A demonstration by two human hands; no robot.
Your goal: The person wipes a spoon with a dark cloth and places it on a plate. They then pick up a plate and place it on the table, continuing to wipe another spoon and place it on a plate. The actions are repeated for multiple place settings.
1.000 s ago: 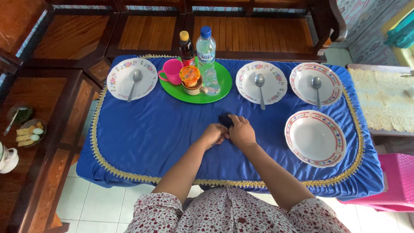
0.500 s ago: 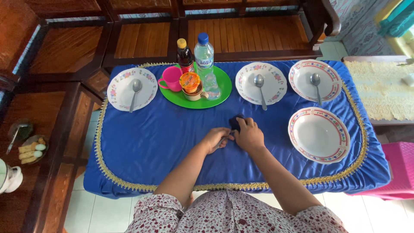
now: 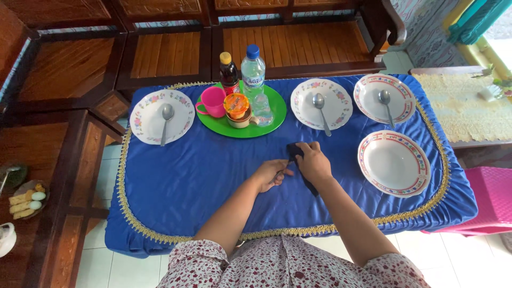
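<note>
Already, most of the setting looked laid: three flowered plates each carried a spoon, at ten o'clock [image 3: 161, 116], at one o'clock [image 3: 321, 103] and at two o'clock [image 3: 385, 98] on the blue tablecloth [image 3: 186, 176]. A fourth plate [image 3: 393, 162] at three o'clock lay bare, well apart from the hands, so by my judgement that place remained unfinished. Near the cloth's middle the right hand [image 3: 314, 161] pressed its fingers together on a dark cloth [image 3: 296, 156], which trailed toward five o'clock beneath the wrist. Just beside it, the left hand [image 3: 272, 174] curled around a thin metal piece; what it was I could not tell. A green tray [image 3: 272, 114] of bottles and cups sat at twelve o'clock.
</note>
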